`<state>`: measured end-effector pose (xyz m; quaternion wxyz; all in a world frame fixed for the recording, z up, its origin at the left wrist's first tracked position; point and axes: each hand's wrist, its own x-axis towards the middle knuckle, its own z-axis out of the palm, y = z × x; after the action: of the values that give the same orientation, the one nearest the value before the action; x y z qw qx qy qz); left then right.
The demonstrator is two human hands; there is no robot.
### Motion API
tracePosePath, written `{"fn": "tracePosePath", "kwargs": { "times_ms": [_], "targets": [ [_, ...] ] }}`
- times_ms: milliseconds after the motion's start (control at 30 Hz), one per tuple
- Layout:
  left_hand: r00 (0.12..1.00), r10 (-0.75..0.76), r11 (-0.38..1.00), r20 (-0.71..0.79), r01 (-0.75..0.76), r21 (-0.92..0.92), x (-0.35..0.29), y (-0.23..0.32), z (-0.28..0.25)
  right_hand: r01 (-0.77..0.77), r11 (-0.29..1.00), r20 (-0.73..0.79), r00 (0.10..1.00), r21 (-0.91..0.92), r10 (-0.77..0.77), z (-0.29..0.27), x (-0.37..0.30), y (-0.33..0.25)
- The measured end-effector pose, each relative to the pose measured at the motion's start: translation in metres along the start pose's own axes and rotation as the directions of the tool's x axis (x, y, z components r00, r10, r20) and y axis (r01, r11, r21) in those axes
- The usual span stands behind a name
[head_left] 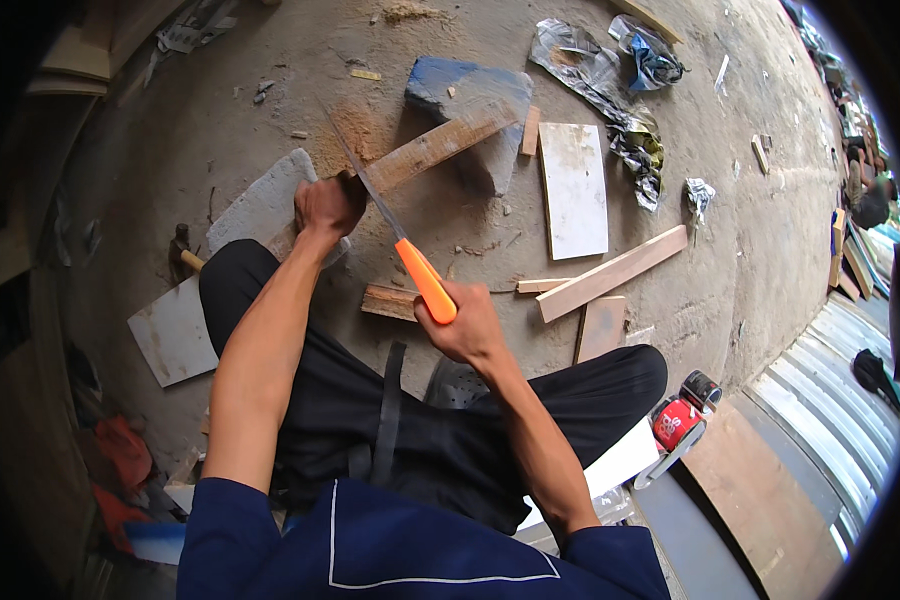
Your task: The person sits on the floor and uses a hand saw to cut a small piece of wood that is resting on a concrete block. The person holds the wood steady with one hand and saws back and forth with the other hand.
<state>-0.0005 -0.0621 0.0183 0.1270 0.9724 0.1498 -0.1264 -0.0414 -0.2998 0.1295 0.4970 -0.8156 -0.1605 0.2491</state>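
My right hand [464, 322] is wrapped round the orange handle of a handsaw [422, 278]. The saw's thin blade slants up and to the left, crossing the plank near my left hand [330, 206]. That hand is closed on the near left end of a narrow wooden plank [440, 148]. The plank's far end lies over a worn blue block [470, 88]. A pale grey block [266, 203] sits under or just beside my left hand; the exact contact is hidden. Reddish sawdust [365, 125] is scattered on the ground beyond the blade.
A white board [574, 190], a wood strip [615, 272] and crumpled plastic [595, 75] lie to the right. At the left are a hammer [182, 250] and another white board [175, 330]. A red can [676, 424] stands by my right knee, near corrugated metal sheeting [830, 375].
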Motion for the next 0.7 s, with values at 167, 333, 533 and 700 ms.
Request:
{"fn": "tracePosePath", "kwargs": {
  "times_ms": [167, 333, 533, 700],
  "targets": [
    [0.997, -0.038, 0.999, -0.067, 0.037, -0.014, 0.004, -0.001, 0.01, 0.037, 0.996, -0.002, 0.999, -0.076, -0.037, -0.009, -0.01, 0.0],
    [0.999, -0.011, 1.0, -0.052, 0.012, 0.014, 0.008, -0.011, 0.025, -0.093, 0.996, 0.011, 0.996, 0.009, 0.093, -0.018, -0.019, -0.021],
    [0.987, -0.061, 0.994, -0.146, 0.046, -0.099, 0.005, -0.016, 0.026, -0.159, 0.984, 0.037, 0.986, -0.085, 0.162, -0.036, -0.021, -0.034],
    [0.987, -0.039, 0.985, -0.153, 0.012, -0.169, -0.002, -0.003, 0.014, -0.182, 0.978, 0.045, 0.981, -0.106, 0.188, -0.036, -0.036, -0.04]
  ]
}}
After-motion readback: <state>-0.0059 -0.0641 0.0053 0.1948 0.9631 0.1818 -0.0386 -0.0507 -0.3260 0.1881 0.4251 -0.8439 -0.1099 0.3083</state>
